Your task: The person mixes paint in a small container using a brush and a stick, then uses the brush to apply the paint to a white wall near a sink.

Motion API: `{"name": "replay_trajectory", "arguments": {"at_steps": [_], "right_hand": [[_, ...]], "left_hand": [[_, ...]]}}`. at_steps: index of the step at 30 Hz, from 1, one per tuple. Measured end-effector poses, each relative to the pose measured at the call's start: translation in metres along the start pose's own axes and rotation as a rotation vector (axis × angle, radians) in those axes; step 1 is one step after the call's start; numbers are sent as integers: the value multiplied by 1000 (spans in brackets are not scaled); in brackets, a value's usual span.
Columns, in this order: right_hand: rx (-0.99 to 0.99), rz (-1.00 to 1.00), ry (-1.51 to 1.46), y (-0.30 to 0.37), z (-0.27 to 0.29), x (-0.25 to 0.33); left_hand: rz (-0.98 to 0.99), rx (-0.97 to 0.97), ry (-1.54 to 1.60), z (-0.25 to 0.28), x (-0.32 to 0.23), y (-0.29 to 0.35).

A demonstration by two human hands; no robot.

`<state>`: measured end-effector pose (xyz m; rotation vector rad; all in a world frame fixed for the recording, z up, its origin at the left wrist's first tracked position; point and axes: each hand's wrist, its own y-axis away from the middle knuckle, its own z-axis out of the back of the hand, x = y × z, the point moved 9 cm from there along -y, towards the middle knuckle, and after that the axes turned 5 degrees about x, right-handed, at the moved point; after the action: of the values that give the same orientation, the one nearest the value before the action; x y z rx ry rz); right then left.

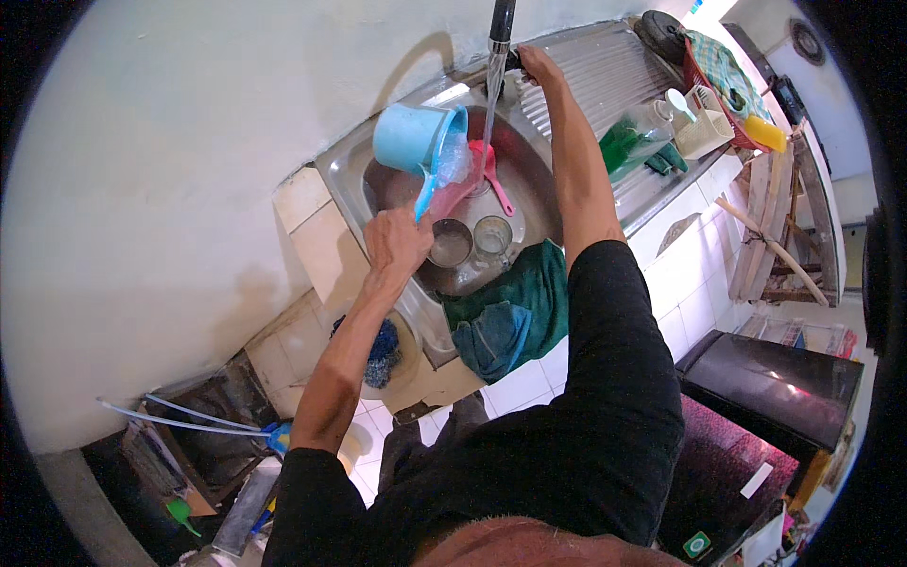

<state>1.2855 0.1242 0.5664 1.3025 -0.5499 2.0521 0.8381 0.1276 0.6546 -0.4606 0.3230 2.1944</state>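
My left hand (pixel 397 244) is closed round the handle of a light blue dipper (pixel 402 135), which is tipped on its side over the sink with foamy water at its mouth. At the back of the sink, my right hand (pixel 540 66) grips the black tap handle (pixel 513 60). Water runs from the black spout (pixel 504 21) into the metal sink (pixel 553 175). Below the stream sits a pink plastic item with a handle (pixel 502 194), its shape partly hidden by water and foam. A metal cup (pixel 450 244) and a clear glass mug (pixel 492 236) stand nearest me in the basin.
Green cloth (pixel 539 293) and a blue cloth (pixel 491 340) drape over the sink's front edge. On the right drainboard (pixel 605 71) are a bottle of green liquid (pixel 628 142) and a cream holder (pixel 702 123). A blue scrubber (pixel 383 354) lies at the left. A wall rises behind.
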Motion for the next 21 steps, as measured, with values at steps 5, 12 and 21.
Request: {"name": "replay_trajectory", "arguments": {"at_steps": [5,12,21], "right_hand": [[-5,-40,-14,-1,3,0],[57,-158,15,-5,4,-11],[45,-82,-33,-8,0,-5]], "left_hand": [[-56,-77,-141,6,5,-1],[-120,-217,-178,25,-8,4],[-158,-24,477,0,5,-26]]}}
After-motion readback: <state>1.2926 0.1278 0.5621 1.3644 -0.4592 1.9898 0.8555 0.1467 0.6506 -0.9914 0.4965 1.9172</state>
